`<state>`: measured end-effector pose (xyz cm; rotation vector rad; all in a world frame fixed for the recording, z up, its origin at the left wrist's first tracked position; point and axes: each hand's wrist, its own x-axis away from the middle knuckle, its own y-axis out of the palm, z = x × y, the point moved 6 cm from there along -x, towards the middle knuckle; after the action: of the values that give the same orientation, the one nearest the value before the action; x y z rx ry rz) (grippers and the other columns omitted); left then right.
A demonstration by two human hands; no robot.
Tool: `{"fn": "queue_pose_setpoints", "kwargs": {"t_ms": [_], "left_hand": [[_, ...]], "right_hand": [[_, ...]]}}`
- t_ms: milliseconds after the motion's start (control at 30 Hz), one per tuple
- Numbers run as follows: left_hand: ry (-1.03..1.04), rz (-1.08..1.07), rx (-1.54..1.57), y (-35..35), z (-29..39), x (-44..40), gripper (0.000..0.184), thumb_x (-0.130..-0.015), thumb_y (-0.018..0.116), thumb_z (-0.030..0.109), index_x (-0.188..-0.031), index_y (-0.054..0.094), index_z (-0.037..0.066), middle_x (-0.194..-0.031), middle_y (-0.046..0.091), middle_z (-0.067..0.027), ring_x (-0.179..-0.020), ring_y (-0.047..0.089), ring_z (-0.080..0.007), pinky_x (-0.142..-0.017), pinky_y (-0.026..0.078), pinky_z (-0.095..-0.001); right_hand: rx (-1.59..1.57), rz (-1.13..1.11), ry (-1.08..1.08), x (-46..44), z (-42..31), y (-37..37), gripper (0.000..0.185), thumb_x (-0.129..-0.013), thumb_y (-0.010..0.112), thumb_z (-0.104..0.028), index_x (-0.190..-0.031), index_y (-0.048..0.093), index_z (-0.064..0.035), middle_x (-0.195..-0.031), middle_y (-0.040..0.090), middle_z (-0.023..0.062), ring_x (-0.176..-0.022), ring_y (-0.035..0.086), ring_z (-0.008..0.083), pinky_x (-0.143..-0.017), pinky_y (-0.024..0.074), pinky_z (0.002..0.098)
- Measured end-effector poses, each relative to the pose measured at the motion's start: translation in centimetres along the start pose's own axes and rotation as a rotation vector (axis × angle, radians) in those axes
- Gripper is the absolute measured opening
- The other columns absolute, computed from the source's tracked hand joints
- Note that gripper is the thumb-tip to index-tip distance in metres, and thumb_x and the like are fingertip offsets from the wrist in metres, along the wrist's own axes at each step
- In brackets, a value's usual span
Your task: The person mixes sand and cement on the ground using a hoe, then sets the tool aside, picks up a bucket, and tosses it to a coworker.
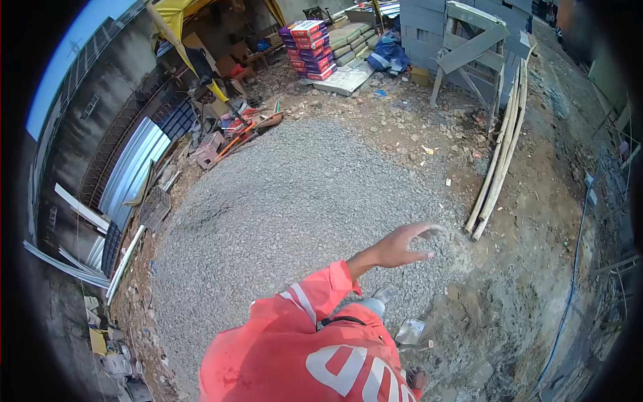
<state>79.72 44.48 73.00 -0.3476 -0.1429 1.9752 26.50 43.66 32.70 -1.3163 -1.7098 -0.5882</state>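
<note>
My left hand (405,246) reaches out over the grey gravel pile (288,201), its fingers curved and thumb apart, with nothing in it. A red sleeve with a pale stripe covers that arm. Low in the view, beside my red shirt, my right hand (416,377) is partly hidden; its fingers look curled, and what they hold cannot be made out. Just above that hand lie a pale flat piece (410,330) and a short wooden stick end (420,346); whether they are joined is unclear. One shoe (385,293) shows on the gravel.
Long wooden poles (502,154) lie at the right, near a wooden trestle (472,50) and grey blocks (422,30). Stacked bags (308,50) stand at the back. A wheelbarrow (268,119) and tools are left of centre; metal sheets (137,167) lean at left. A blue hose (569,295) runs along the right.
</note>
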Motion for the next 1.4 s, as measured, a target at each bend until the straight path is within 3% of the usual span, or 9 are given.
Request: {"fn": "queue_pose_setpoints", "kwargs": {"t_ms": [167, 300, 600, 967, 1033, 1067, 1300, 1333, 1400], "left_hand": [[-0.633, -1.149, 0.503, 17.4, -29.1, 19.8, 0.062, -0.091, 0.047, 0.052, -0.136, 0.046, 0.008, -0.140, 0.042, -0.0186, -0.126, 0.043, -0.0289, -0.105, 0.033, -0.0420], [-1.035, -0.847, -0.509, 8.0, -30.9, 15.7, 0.056, -0.080, 0.056, 0.049, -0.113, 0.064, 0.005, -0.118, 0.059, -0.0235, -0.106, 0.059, -0.0362, -0.093, 0.045, -0.0435], [-0.815, 0.606, -0.227, 2.4, -35.1, 3.9, 0.037, -0.080, 0.066, 0.032, -0.107, 0.065, 0.007, -0.090, 0.069, -0.0116, -0.080, 0.067, -0.0233, -0.073, 0.052, -0.0352], [-1.488, 0.460, -0.060, 17.3, -43.1, 23.4, 0.032, -0.083, 0.056, 0.037, -0.098, 0.069, 0.012, -0.099, 0.067, -0.0105, -0.090, 0.065, -0.0271, -0.081, 0.051, -0.0378], [-1.156, -0.319, -0.570, 17.1, -40.4, 20.7, 0.028, -0.081, 0.058, 0.035, -0.099, 0.068, 0.016, -0.095, 0.067, -0.0093, -0.091, 0.064, -0.0297, -0.079, 0.051, -0.0383], [-1.307, -0.187, -0.246, 18.7, -43.9, 24.0, 0.025, -0.080, 0.059, 0.034, -0.096, 0.068, 0.016, -0.093, 0.067, -0.0093, -0.090, 0.064, -0.0305, -0.075, 0.050, -0.0404], [-1.816, 0.441, 0.269, 1.2, -50.9, 15.7, 0.030, -0.083, 0.059, 0.033, -0.098, 0.070, 0.010, -0.094, 0.068, -0.0135, -0.076, 0.068, -0.0274, -0.072, 0.054, -0.0362], [-1.412, 0.217, -0.353, 0.0, -62.0, 16.7, 0.028, -0.082, 0.061, 0.032, -0.097, 0.070, 0.010, -0.086, 0.069, -0.0137, -0.070, 0.068, -0.0251, -0.068, 0.054, -0.0366], [-1.337, 0.734, 0.115, -14.7, -55.7, 4.6, 0.039, -0.079, 0.062, 0.038, -0.102, 0.065, 0.007, -0.104, 0.066, -0.0179, -0.098, 0.063, -0.0323, -0.086, 0.050, -0.0414]], "right_hand": [[0.075, 0.002, 0.135, -1.9, -1.4, 2.1, 0.014, -0.088, 0.053, -0.015, -0.096, 0.056, -0.0043, -0.077, 0.064, 0.0108, -0.061, 0.063, 0.0234, -0.048, 0.0498, 0.0304], [0.172, -0.057, 0.188, -4.9, -4.4, 2.3, 0.015, -0.088, 0.054, -0.015, -0.098, 0.056, -0.0039, -0.078, 0.064, 0.0112, -0.061, 0.063, 0.0236, -0.049, 0.0502, 0.0310], [0.467, -0.136, 0.245, -14.0, -12.8, -2.3, 0.017, -0.088, 0.055, -0.014, -0.101, 0.056, -0.0030, -0.079, 0.064, 0.0121, -0.061, 0.062, 0.0240, -0.050, 0.0512, 0.0323], [0.336, -0.187, -0.424, -36.4, -63.9, 15.3, 0.028, -0.089, 0.055, -0.020, -0.112, 0.049, -0.0050, -0.093, 0.064, 0.0161, -0.065, 0.063, 0.0239, -0.048, 0.0485, 0.0310], [0.318, -0.198, -0.489, -35.4, -68.6, 22.9, 0.028, -0.090, 0.054, -0.020, -0.113, 0.049, -0.0052, -0.096, 0.064, 0.0163, -0.066, 0.064, 0.0244, -0.049, 0.0488, 0.0307], [0.280, -0.180, -0.550, -34.3, -70.8, 26.3, 0.027, -0.092, 0.053, -0.020, -0.114, 0.049, -0.0055, -0.098, 0.064, 0.0164, -0.068, 0.064, 0.0248, -0.050, 0.0492, 0.0304], [0.641, -0.419, -0.289, -33.5, -60.9, 44.3, 0.026, -0.090, 0.054, -0.022, -0.114, 0.046, -0.0139, -0.096, 0.063, 0.0137, -0.075, 0.067, 0.0277, -0.053, 0.0517, 0.0323], [0.783, -0.431, -0.159, -32.8, -57.9, 45.6, 0.037, -0.089, 0.057, -0.025, -0.122, 0.043, -0.0146, -0.098, 0.065, 0.0145, -0.077, 0.067, 0.0294, -0.057, 0.0533, 0.0374], [1.170, -0.525, -0.933, -43.1, -50.6, 44.4, 0.078, -0.084, 0.065, -0.031, -0.147, 0.020, -0.0187, -0.116, 0.062, 0.0211, -0.080, 0.067, 0.0368, -0.075, 0.0538, 0.0487]]}}
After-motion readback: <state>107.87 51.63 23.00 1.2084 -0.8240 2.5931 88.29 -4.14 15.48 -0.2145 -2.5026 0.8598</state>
